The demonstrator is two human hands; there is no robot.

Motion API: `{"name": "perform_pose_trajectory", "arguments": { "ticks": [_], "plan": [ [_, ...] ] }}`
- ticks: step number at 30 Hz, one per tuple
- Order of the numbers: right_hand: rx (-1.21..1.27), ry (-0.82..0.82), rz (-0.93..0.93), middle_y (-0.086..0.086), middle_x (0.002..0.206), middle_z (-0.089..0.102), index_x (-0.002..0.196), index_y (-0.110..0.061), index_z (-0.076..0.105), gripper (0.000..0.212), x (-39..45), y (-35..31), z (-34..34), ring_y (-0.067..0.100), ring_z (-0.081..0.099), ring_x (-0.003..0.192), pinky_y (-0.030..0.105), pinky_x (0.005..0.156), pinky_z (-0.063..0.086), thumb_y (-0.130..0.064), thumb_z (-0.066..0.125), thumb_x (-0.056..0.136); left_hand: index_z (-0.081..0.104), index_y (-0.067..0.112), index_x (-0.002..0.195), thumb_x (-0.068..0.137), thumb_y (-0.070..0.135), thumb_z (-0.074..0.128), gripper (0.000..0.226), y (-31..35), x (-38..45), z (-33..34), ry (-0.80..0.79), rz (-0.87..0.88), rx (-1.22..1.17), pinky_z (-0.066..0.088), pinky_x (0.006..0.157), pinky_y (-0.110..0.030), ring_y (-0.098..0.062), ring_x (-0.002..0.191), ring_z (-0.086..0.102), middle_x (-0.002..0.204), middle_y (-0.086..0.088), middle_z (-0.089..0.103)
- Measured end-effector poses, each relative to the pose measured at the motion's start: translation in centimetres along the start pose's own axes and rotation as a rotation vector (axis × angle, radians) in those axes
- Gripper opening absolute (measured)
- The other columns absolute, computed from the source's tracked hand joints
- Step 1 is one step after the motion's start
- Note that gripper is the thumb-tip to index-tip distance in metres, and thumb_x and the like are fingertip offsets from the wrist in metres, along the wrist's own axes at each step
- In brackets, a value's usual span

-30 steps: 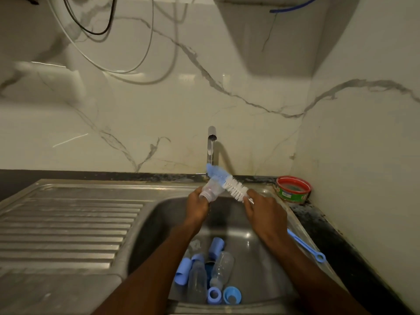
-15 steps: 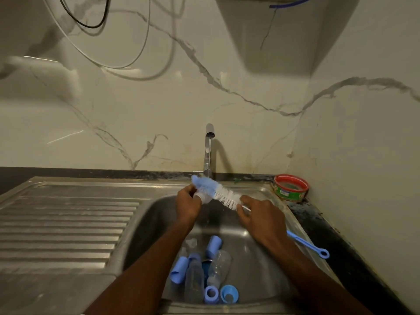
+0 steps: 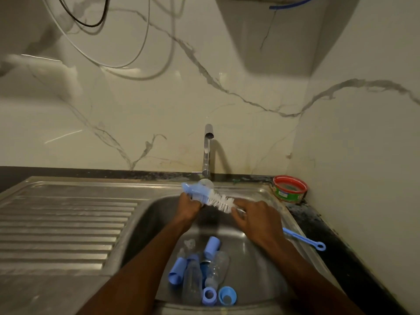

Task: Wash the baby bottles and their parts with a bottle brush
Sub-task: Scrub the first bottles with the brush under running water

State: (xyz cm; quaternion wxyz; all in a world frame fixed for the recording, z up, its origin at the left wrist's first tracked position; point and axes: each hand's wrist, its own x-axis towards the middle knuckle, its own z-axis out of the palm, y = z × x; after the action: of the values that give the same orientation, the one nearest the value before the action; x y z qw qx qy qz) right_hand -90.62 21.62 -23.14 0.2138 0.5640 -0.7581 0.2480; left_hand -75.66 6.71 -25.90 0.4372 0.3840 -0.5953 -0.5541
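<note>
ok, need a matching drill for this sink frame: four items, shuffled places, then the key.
Items:
1. brush
2. tin
3. bottles
4. tap

Places:
A. lying on the sink floor
B. on the counter in the right corner
C. at the wall, behind the basin
D. held by both hands, left hand and right hand, over the basin

Pairs: 1-D, 2-B, 3-A, 4-C

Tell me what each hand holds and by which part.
Right hand grips the bottle brush by its handle, just behind the bristles. Left hand holds a small clear bottle part; exact hold unclear.
</note>
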Motion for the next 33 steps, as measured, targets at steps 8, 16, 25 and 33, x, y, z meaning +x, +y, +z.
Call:
{"name": "perform_pose_trajectory", "arguments": {
  "ticks": [8,16,25,33],
  "plan": [
    [0.024,0.022,0.094,-0.008,0.087,0.072,0.112,-0.038,0.068,0.025,0.3,0.3,-0.2,0.008,0.050,0.063,0.014,0.049,0.018,-0.051,0.055,0.094,0.062,0.011,0.120,0.100,0.015,0.060,0.020,0.4,-0.3,1.2,0.024,0.006,-0.120,0.058,0.091,-0.040,-0.026,0.107,0.067,0.112,-0.009,0.069],
    [-0.035,0.049,0.171,-0.003,0.099,0.071,0.122,-0.038,0.065,0.032,0.9,1.3,-0.2,0.020,0.067,0.083,0.028,0.059,0.036,-0.052,0.051,0.096,0.072,0.019,0.110,0.089,0.008,0.074,0.023,0.3,0.3,0.6,0.045,0.066,-0.061,0.058,0.070,-0.020,-0.012,0.096,0.071,0.106,0.001,0.075],
    [0.043,0.000,0.065,-0.007,0.092,0.072,0.116,-0.038,0.066,0.029,0.4,0.9,0.3,0.008,0.054,0.070,0.020,0.054,0.033,-0.052,0.053,0.094,0.066,0.020,0.114,0.091,0.008,0.072,0.026,-0.3,0.5,0.2,0.025,-0.039,-0.068,0.061,0.075,-0.033,-0.020,0.098,0.071,0.108,-0.002,0.072],
    [0.102,-0.044,0.022,-0.009,0.093,0.073,0.118,-0.037,0.069,0.031,-0.2,0.4,0.4,-0.002,0.041,0.060,0.009,0.051,0.019,-0.051,0.058,0.092,0.054,0.005,0.131,0.096,-0.001,0.063,0.037,0.3,0.1,0.4,-0.058,-0.090,-0.097,0.062,0.084,-0.045,-0.030,0.103,0.071,0.123,-0.019,0.067]
  ]
}}
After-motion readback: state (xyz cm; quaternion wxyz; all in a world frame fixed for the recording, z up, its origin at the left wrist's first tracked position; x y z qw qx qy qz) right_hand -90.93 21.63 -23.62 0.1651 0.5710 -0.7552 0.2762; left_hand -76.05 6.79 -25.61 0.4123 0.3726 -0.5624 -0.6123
